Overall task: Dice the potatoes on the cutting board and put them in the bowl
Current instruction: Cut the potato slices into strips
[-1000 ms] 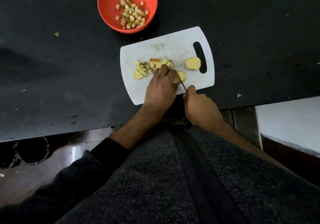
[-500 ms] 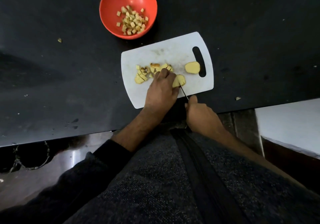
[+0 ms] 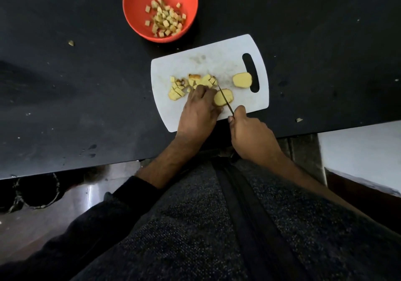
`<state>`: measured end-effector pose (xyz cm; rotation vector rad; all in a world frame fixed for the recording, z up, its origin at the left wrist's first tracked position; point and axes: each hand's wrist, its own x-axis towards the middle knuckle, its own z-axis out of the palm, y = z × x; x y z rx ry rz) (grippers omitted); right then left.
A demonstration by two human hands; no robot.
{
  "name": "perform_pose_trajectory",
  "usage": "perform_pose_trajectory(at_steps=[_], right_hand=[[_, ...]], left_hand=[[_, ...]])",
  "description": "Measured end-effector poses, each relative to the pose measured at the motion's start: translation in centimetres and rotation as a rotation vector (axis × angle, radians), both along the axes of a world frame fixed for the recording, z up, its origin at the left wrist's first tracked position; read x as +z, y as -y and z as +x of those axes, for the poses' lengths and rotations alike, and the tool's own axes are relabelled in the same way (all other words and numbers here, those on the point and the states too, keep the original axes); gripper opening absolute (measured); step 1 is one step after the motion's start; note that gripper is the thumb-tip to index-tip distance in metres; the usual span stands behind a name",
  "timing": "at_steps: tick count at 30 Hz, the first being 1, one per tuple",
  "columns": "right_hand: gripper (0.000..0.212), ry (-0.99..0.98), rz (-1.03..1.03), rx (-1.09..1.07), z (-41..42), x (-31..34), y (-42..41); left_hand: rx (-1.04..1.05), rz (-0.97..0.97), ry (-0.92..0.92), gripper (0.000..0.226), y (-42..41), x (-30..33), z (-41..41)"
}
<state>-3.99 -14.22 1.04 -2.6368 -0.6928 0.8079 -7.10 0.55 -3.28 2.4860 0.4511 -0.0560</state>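
On board (image 3: 217,63), left hand (image 3: 198,111) steadying slice (image 3: 223,97) (seemingly)

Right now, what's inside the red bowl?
The red bowl holds a loose pile of diced potato cubes, heaped toward its right side; bare red shows on the left. Whatever lies beneath the pile is covered and cannot be seen.

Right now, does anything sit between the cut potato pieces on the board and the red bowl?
Nothing visible does. Beyond the diced pieces lie only bare cutting board and dark counter up to the red bowl.
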Motion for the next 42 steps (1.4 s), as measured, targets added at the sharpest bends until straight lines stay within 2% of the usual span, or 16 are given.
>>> perform_pose_trajectory(at_steps=[6, 9, 15, 29, 34, 37, 42], right_hand=[[0.009, -0.063, -0.083, 0.018, -0.1, -0.6, -1.0], [0.014, -0.077, -0.136, 0.022, -0.1, -0.6, -1.1], [0.022, -0.11, -0.108, 0.007, -0.5, -1.2, -1.3], [0.003, -0.193, -0.075, -0.056, -0.2, -0.9, -1.4], [0.016, -0.258, -0.112, -0.06, -1.4, -0.8, 0.6], [0.021, -0.235, -0.103, -0.054, -1.9, -0.6, 1.7], [0.02, -0.066, 0.029, -0.017, -1.3, 0.1, 1.2]], left_hand=[[0.022, 0.061, 0.009, 0.03, -0.3, -0.2, 0.1], [0.003, 0.087, 0.017, 0.028, -0.3, -0.2, 0.3], [-0.051, 0.093, -0.017, 0.021, -0.4, 1.0, 1.2], [-0.014, 0.038, 0.006, 0.022, -0.6, 0.3, 1.0], [0.009, 0.03, 0.023, 0.03, -0.3, 0.0, 0.5], [0.013, 0.0, 0.022, 0.032, -0.4, 0.1, 0.4], [0.031, -0.081, 0.035, 0.038, -0.7, 0.2, -0.2]])
